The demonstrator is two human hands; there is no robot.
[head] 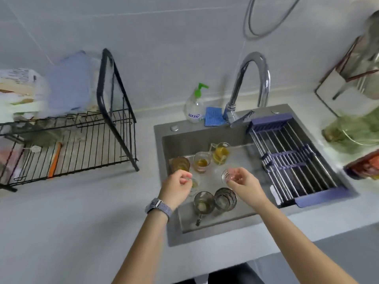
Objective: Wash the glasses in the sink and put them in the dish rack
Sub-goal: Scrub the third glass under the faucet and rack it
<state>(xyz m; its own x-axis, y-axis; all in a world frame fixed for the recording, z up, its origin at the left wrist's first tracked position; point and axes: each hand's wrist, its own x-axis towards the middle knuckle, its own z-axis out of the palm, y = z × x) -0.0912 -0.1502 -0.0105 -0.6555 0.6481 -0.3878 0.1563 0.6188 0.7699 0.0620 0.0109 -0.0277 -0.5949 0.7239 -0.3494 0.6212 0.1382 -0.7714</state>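
Seven or so glasses are in the sink, and none of them is in the dish rack yet, so the job looks like it is only just starting. The rack stands on the worktop, well to the left of the sink, and no glass shows in it. Most of the glasses look dirty. A brown glass, a small glass with yellow drink and a jug-like glass with lemon slices sit at the back of the sink. Two dark ribbed glasses sit at the front of the sink. The right hand holds a small clear glass in its curled fingers, above the middle of the sink. The left hand pinches something small over another little glass; I cannot tell what it is. No water comes from the tap behind the sink. I think every glass is still to be washed and moved.
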